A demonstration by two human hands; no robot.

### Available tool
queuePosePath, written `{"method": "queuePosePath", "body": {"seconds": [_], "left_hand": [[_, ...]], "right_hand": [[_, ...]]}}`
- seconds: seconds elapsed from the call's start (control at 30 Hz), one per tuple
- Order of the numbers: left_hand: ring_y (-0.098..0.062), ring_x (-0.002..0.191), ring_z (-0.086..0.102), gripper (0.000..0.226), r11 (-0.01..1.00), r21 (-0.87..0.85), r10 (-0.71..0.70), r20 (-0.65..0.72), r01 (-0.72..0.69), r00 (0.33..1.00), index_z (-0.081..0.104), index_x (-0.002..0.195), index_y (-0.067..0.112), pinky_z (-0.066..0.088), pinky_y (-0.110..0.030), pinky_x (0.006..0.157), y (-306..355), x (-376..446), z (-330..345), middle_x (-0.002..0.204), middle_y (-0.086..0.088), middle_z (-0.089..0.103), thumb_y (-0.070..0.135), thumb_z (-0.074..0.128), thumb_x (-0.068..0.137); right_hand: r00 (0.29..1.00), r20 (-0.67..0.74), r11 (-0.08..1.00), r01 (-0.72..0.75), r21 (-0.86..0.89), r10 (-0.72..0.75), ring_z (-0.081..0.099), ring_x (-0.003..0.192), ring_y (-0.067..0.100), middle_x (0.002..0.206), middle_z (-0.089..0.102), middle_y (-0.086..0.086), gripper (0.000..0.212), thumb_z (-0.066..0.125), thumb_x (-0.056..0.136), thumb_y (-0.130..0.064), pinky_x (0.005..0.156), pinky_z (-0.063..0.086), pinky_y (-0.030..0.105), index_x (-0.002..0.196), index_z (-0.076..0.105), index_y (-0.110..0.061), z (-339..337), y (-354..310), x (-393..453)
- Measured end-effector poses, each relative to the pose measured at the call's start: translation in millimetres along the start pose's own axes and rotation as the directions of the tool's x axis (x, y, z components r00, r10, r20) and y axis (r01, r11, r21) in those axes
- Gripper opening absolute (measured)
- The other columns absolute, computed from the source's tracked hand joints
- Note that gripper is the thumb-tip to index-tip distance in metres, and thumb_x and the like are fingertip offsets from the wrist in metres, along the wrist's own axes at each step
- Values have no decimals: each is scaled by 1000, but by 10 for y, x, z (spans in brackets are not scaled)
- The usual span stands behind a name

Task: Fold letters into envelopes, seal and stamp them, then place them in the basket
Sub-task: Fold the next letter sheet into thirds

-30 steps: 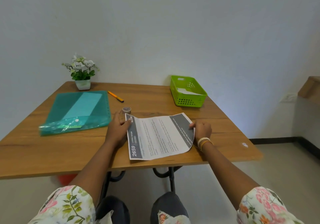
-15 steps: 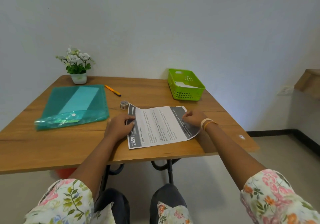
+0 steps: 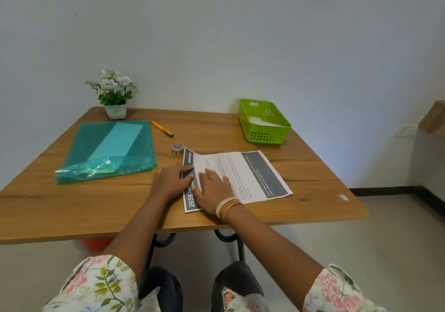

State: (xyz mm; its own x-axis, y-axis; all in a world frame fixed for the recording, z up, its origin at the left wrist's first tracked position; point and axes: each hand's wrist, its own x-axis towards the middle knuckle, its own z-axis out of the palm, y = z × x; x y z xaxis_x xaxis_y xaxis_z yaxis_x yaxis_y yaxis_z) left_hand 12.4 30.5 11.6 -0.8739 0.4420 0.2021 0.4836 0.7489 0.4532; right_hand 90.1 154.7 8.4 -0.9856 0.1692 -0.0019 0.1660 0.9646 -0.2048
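right now both of your hands lie on the left end of the letter (image 3: 237,175). the letter lies flat on the table (image 3: 72,205), close to the near edge, and its long side runs from left to right. most of the paper stretches away to the right of your hands, and that end is free.

your left hand (image 3: 172,181) presses the left edge down, with its fingers on the dark strip. your right hand (image 3: 213,192) lies flat on the paper just beside it, fingers spread wide and straight. neither hand grips anything. your right hand is nearer to the free right end, so it looks like the one to reach over and bring that end back for a fold, while the left keeps the paper from sliding.

the basket (image 3: 265,135) is green and sits at the far right of the table, well apart from the letter. something white lies in it. the little tape roll (image 3: 177,148) sits just beside the far left corner of the letter. the teal folder (image 3: 108,150) lies to the left, the orange pen (image 3: 161,128) is past it, and the small plant pot (image 3: 115,110) stands at the far left by the plain wall (image 3: 240,34).
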Motion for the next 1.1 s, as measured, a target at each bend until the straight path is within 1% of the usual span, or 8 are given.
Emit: {"method": "queuePosePath", "body": {"seconds": [0.17,0.43,0.67,0.73,0.83,0.93,1.03,1.1], "left_hand": [[-21,119,54,43,1000,10,-4,-18,4,1000,55,134,32,34,-37,100,-14,-10,-41,137,-2,56,41,55,93],[-20,116,56,43,1000,1,-7,-9,7,1000,54,135,33,35,-37,99,-46,-22,-13,138,-1,55,42,54,92],[-19,116,57,43,998,-68,-10,1,10,1000,54,133,37,41,-44,101,-99,11,-21,138,0,55,44,56,91],[-19,108,60,43,993,-115,-18,-8,17,1000,54,134,36,45,-42,95,-88,-14,-14,130,0,61,43,57,91],[-15,96,61,42,966,-251,-78,-47,64,996,55,134,36,52,-38,82,-130,-31,-3,117,-1,67,41,58,92],[-15,88,65,40,903,-422,-130,-92,80,987,51,137,31,54,-37,72,-133,-2,-18,97,3,69,33,52,97],[-10,74,64,39,868,-491,-135,-86,76,987,45,139,27,44,-30,59,-79,-30,7,82,5,65,26,46,100],[-12,72,63,37,868,-490,-141,-95,77,985,45,138,26,45,-32,60,-90,-53,30,82,1,66,27,43,101]], "right_hand": [[998,-42,999,-40,1,40,14,147,22,160,16,4,63,28,98,-51,119,12,47,151,21,-18,17,208,27],[960,-76,963,-270,16,270,15,147,23,160,16,6,72,28,95,-58,119,15,44,152,20,-15,-111,1192,23],[947,-94,951,-308,10,308,16,147,24,160,17,6,72,27,96,-58,119,18,43,152,20,-13,-154,1253,12],[941,-186,959,-281,32,282,22,145,24,157,25,9,68,32,96,-53,118,20,41,149,25,-11,-156,1132,-72],[948,-297,992,-94,82,114,33,140,22,151,37,6,59,38,96,-48,115,27,37,144,36,-13,-55,770,-291],[976,-214,996,-12,83,30,29,142,22,153,33,5,57,36,97,-47,117,25,38,144,37,-14,31,524,-322],[979,-192,994,-53,96,71,26,143,23,155,29,5,59,35,98,-47,118,22,38,146,34,-13,43,481,-247],[976,-198,991,-68,115,90,27,143,23,155,30,6,59,35,98,-47,118,23,38,146,34,-13,49,447,-199]]}}
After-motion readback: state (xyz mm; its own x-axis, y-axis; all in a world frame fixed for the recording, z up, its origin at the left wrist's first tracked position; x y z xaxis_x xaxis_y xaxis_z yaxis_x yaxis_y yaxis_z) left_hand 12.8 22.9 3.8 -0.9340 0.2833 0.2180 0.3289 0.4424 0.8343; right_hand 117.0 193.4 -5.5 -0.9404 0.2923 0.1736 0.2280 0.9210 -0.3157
